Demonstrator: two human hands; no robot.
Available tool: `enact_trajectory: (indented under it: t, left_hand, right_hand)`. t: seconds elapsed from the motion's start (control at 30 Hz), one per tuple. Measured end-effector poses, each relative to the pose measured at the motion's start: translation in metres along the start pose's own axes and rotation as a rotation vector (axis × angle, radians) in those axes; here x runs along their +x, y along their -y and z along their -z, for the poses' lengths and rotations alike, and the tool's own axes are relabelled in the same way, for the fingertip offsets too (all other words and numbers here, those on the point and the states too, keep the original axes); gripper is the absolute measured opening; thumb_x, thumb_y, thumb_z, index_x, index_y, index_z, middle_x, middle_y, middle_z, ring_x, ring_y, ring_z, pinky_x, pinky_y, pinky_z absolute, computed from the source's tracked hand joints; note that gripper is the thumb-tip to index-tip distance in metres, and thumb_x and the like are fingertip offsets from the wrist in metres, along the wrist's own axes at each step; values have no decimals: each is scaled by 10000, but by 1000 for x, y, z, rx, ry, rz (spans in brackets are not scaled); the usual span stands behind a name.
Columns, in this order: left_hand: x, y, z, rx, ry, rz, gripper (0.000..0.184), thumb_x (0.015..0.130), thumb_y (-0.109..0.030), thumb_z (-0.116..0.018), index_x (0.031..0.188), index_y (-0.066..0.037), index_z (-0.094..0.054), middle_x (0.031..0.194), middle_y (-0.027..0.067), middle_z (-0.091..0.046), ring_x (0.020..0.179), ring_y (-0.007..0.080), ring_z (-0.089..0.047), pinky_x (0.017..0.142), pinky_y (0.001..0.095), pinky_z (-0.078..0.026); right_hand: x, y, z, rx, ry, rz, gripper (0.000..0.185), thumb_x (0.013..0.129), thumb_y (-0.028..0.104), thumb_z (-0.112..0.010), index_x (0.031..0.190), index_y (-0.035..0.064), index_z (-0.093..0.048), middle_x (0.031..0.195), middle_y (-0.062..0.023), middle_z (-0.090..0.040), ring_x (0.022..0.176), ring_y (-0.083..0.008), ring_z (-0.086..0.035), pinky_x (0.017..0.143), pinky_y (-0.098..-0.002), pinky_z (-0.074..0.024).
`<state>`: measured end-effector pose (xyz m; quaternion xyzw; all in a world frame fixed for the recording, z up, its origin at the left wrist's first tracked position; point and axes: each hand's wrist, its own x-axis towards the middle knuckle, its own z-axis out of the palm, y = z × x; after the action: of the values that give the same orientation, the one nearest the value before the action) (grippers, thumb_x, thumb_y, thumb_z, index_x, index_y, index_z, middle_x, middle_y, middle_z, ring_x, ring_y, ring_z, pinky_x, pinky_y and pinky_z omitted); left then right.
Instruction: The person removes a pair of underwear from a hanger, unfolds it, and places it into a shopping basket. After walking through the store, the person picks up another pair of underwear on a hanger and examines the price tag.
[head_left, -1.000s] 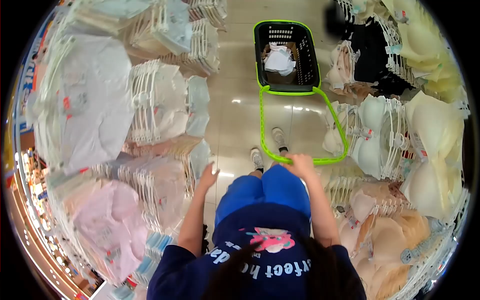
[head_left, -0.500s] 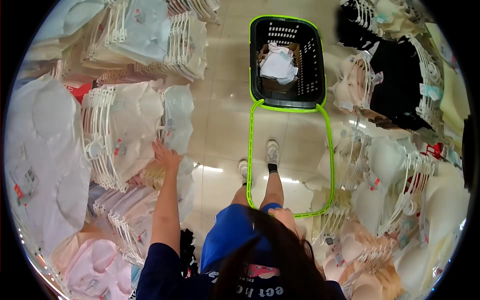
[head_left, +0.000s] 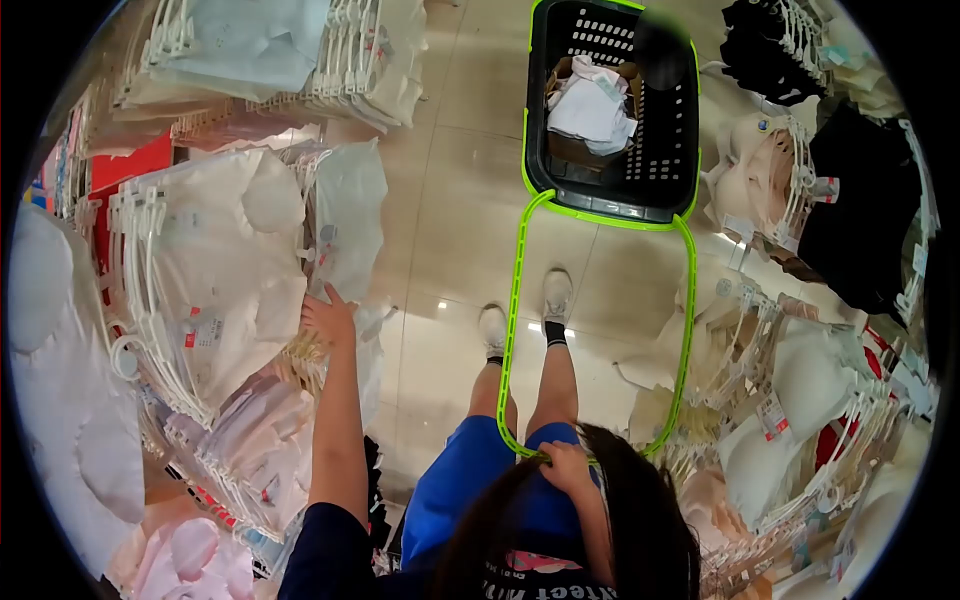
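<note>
My left hand (head_left: 330, 318) is at the rack on the left, fingers apart, touching the edge of a cream garment (head_left: 215, 270) that hangs among several on white hangers. Beside it hangs a pale greenish garment (head_left: 348, 215). My right hand (head_left: 567, 467) is closed round the green handle (head_left: 512, 330) of a black basket, low in the view near my blue shorts. The basket (head_left: 615, 205) stands on the floor ahead of my feet, with white folded cloth (head_left: 592, 108) on a brown cardboard box inside. Hair hangs over part of my right arm.
More hanging garments line both sides of the aisle: pale blue ones (head_left: 240, 50) at the upper left, pink ones (head_left: 195, 560) at the lower left, black ones (head_left: 865, 215) and cream ones on the right. Shiny tiled floor (head_left: 450, 190) runs between the racks.
My left hand has gone from beside my body out to the left rack and touches the garments there. My right hand has kept hold of the basket handle. The basket looks larger and nearer.
</note>
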<state>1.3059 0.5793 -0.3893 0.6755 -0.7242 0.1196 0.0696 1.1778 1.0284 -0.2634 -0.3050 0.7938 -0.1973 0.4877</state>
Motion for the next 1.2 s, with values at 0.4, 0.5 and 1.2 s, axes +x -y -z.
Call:
enact_trajectory:
  t: [0.4,0.5,1.2]
  left_hand:
    - [42,-28,14,-382,-51,-176,362,820,-305,-485,1045,-26,-534,982,200,-555,886,340,-522,762,374,-391]
    - [47,-25,5,-234,-102,-269,320,839,-268,-459,1046,-37,-538,946,172,-580,821,326,-554,697,353,-430]
    - [-2,-40,18,-371,387,-346,210,839,-201,-442,999,-80,-506,879,154,-578,802,336,-539,661,377,-425]
  right_hand:
    - [17,13,-2,144,90,-105,132,669,132,-569,758,59,-506,711,-150,-498,746,-339,-497,627,-421,-390]
    - [17,18,4,114,113,-118,131,671,130,-567,749,53,-495,708,-154,-493,740,-342,-494,620,-421,-387]
    - [14,-10,-28,209,149,-162,154,684,73,-555,763,11,-438,761,-191,-469,758,-380,-463,620,-412,-371]
